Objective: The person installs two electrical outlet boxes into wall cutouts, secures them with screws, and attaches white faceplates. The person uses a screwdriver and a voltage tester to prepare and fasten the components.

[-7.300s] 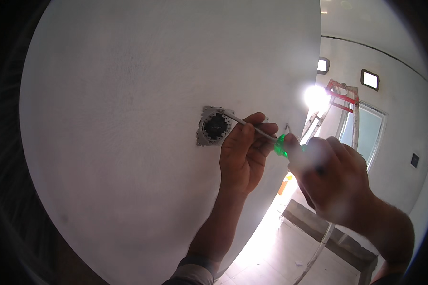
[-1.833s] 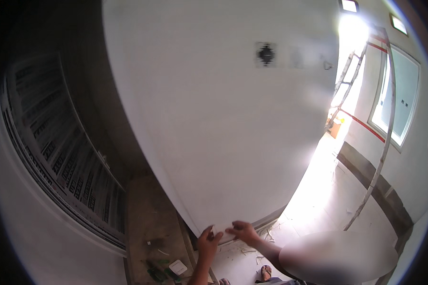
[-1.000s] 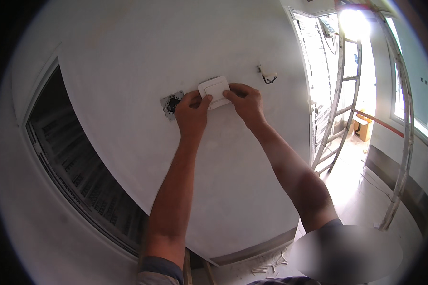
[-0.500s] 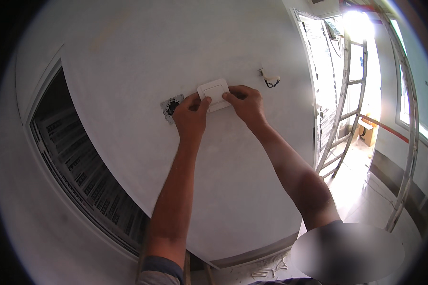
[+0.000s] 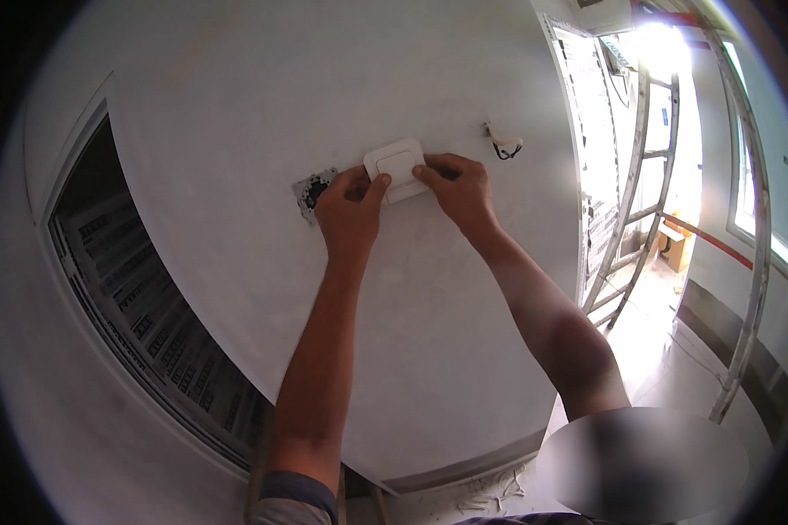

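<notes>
A white square light switch (image 5: 396,164) with a wide rocker is at the wall in front of me. My left hand (image 5: 352,210) grips its left side, thumb on the front near the lower left corner. From the right, my right hand (image 5: 461,188) pinches the opposite edge, its thumb also on the front face. The fingers behind the plate are hidden, and I cannot tell whether its back touches the wall. Just left of my left hand, a metal mounting frame (image 5: 309,194) with a dark centre sits in the wall, partly covered by that hand.
Loose wires (image 5: 505,147) stick out of the wall to the right. A dark doorway with a film-wrapped door (image 5: 149,297) lies at the left. On the right stands a ladder (image 5: 626,219) by a bright opening, with a cardboard box (image 5: 674,245) beyond. White scraps (image 5: 495,492) lie on the floor.
Both hands keep their hold on the light switch, which is in nearly the same place. The view has shifted slightly.
</notes>
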The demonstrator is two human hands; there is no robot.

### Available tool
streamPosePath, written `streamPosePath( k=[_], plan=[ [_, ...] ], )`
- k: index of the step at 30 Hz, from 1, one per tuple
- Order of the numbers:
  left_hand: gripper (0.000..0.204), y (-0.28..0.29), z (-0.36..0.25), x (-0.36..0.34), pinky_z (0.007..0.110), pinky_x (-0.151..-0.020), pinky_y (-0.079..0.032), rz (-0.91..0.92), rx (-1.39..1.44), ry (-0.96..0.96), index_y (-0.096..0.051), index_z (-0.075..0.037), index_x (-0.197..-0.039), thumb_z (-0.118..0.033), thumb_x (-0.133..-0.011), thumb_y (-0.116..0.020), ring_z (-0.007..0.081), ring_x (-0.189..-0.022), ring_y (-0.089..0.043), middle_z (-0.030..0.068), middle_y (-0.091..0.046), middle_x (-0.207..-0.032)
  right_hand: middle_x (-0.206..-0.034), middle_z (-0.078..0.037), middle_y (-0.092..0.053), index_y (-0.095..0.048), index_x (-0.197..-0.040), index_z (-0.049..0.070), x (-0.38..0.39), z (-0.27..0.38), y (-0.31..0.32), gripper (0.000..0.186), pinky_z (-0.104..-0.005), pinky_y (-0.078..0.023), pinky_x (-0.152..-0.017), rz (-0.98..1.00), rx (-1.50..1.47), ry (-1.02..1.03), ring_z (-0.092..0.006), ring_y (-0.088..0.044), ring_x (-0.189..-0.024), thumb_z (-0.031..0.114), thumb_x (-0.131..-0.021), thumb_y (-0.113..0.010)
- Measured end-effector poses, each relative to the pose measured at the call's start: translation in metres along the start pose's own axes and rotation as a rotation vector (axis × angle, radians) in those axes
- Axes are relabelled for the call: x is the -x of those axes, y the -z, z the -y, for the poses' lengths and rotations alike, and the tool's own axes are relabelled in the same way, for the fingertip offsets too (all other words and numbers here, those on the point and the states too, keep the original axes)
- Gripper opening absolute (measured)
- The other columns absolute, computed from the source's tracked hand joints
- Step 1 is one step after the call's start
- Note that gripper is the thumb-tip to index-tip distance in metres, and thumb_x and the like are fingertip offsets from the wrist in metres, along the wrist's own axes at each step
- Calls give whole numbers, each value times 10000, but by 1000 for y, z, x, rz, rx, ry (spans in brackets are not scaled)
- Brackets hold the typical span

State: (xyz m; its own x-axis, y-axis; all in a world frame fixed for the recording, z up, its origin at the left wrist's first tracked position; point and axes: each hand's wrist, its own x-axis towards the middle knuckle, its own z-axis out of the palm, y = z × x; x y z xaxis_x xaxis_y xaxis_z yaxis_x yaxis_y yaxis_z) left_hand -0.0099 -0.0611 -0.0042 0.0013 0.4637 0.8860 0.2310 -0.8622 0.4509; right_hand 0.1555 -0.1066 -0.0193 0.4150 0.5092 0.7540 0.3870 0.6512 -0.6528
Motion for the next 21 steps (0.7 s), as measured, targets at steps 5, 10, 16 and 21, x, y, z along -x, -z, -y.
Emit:
streamPosePath(
  k=[5,10,16,21],
  plan=[
    [371,4,1,-4,326,-753,-573,42,6,-6,-745,40,-1110,-237,-880,-832,192,-815,-731,138,-770,-930,-1007,-130,-781,-769,-1149,-8,-1,3,-3,343,-319,-566,-838,-13,2,-10,-183,-724,-943,232,-904,-793],
    [382,1,-1,2,303,-804,-567,39,50,7,-739,53,-1142,-235,-906,-824,190,-903,-740,151,-779,-995,-1000,-135,-784,-775,-1133,-8,5,-6,-2,324,-322,-568,-841,-80,-26,41,-191,-731,-945,218,-902,-794],
    [350,0,1,-1,321,-761,-586,8,48,-13,-743,45,-1088,-220,-879,-834,206,-839,-751,146,-777,-926,-994,-135,-786,-781,-1124,3,-1,-2,-3,317,-335,-570,-848,-48,44,37,-200,-736,-938,228,-901,-790],
    [372,1,-2,-7,325,-749,-585,8,-27,-46,-732,55,-1081,-215,-855,-851,216,-823,-751,165,-771,-901,-981,-140,-783,-780,-1102,-2,-6,0,-3,316,-342,-571,-845,-38,77,36,-206,-736,-910,236,-894,-789]
  ],
)
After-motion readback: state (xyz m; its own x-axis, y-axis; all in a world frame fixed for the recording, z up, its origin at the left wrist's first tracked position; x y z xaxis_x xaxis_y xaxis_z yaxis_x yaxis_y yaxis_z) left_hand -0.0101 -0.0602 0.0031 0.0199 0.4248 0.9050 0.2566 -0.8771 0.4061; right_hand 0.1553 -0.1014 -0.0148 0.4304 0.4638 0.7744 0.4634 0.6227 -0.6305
